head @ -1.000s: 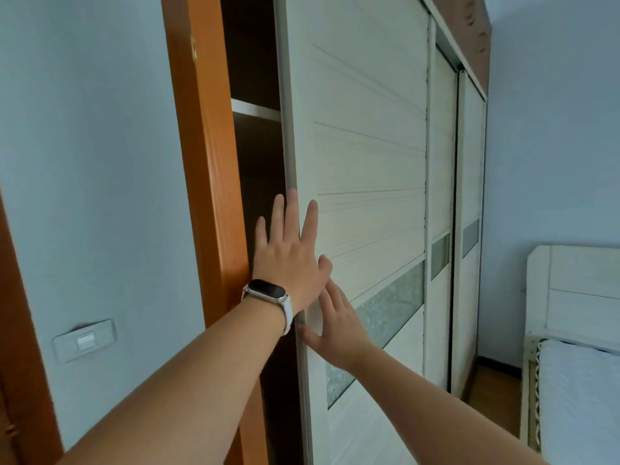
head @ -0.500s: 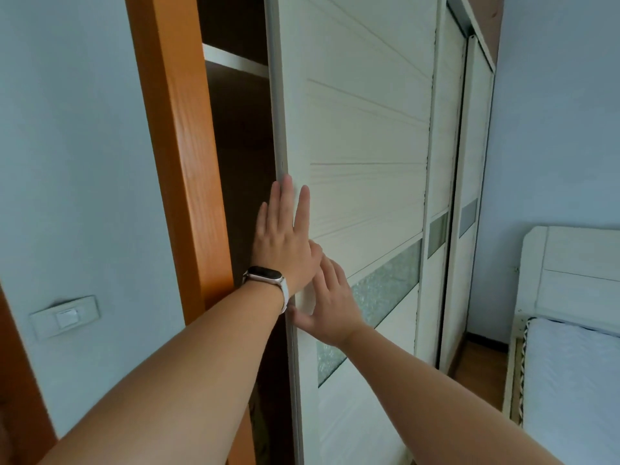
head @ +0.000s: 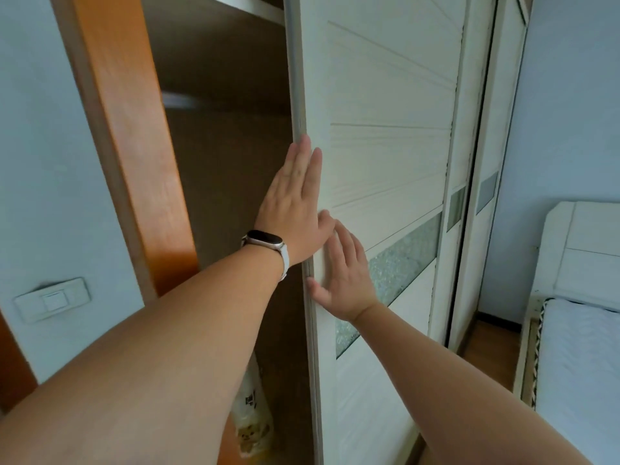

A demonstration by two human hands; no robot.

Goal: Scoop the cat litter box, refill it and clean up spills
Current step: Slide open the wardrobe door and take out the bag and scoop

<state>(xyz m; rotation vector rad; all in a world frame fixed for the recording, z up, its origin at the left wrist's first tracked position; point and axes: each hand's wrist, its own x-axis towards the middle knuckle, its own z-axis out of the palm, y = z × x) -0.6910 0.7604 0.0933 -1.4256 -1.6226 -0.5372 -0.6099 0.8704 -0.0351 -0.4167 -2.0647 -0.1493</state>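
Observation:
My left hand (head: 295, 203), with a watch on its wrist, presses flat with straight fingers on the left edge of a white sliding wardrobe door (head: 385, 146). My right hand (head: 342, 276) lies flat on the same door just below it, its thumb at the door's edge. The door is slid partly to the right, so the dark wardrobe interior (head: 228, 162) shows. At the bottom of that opening stands a yellow-and-white bag (head: 253, 421) with printed pictures, partly hidden behind my left forearm. No litter box or scoop is in view.
An orange wooden wardrobe frame (head: 134, 146) bounds the opening on the left, with a pale wall and a light switch (head: 53, 300) beside it. More sliding doors (head: 483, 182) run to the right. A white bed (head: 577, 330) stands at the far right, beyond a strip of wooden floor.
The sliding door has moved right under both hands, so the opening is wider. The view has dropped and the bag at the bottom of the wardrobe has come into sight.

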